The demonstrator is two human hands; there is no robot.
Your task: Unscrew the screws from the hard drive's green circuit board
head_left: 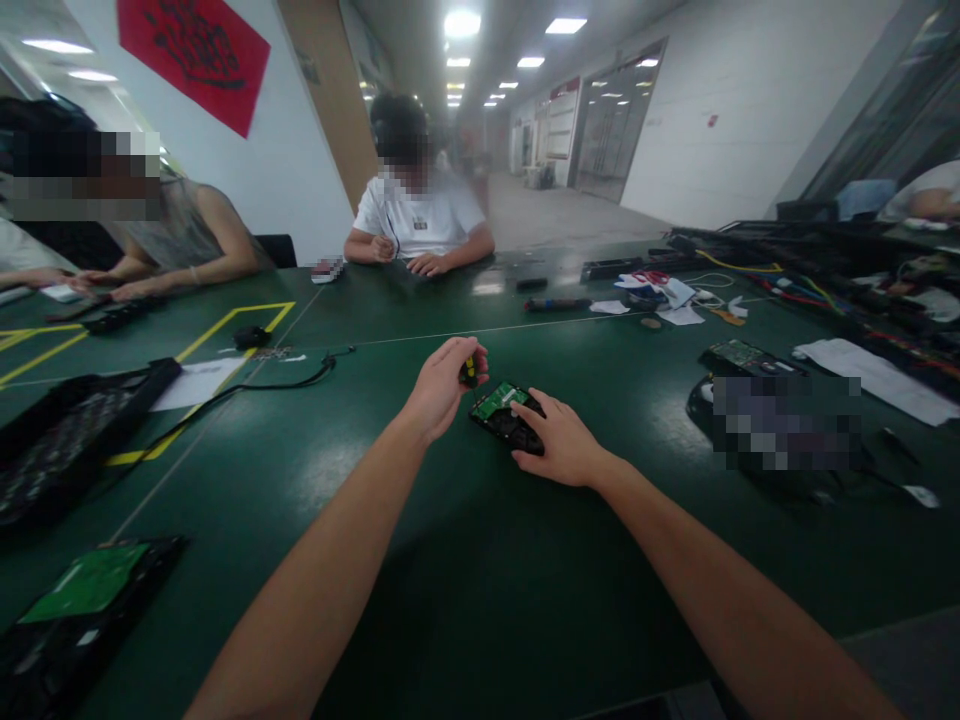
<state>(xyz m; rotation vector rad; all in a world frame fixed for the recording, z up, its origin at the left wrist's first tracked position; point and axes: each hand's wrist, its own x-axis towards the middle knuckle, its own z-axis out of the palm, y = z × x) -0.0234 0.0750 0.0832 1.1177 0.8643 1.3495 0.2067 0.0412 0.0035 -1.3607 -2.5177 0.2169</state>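
Note:
A hard drive (504, 404) with a green circuit board on its black casing lies on the green table in front of me. My left hand (446, 385) is closed around the black-and-yellow handle of a screwdriver (469, 371). The screwdriver's thin shaft points down at the drive's left edge; whether its tip touches a screw is too small to tell. Across the drive's right side my right hand (559, 437) grips the casing, thumb at the near edge and fingers over the top, which hides part of it.
Another drive-like unit (86, 590) with a green board lies at near left, beyond it a long black tray (82, 430) and a black cable (292, 383). To the right are a circuit board (750, 357), papers (877, 375) and bundled wires (817, 295). Co-workers sit across the table.

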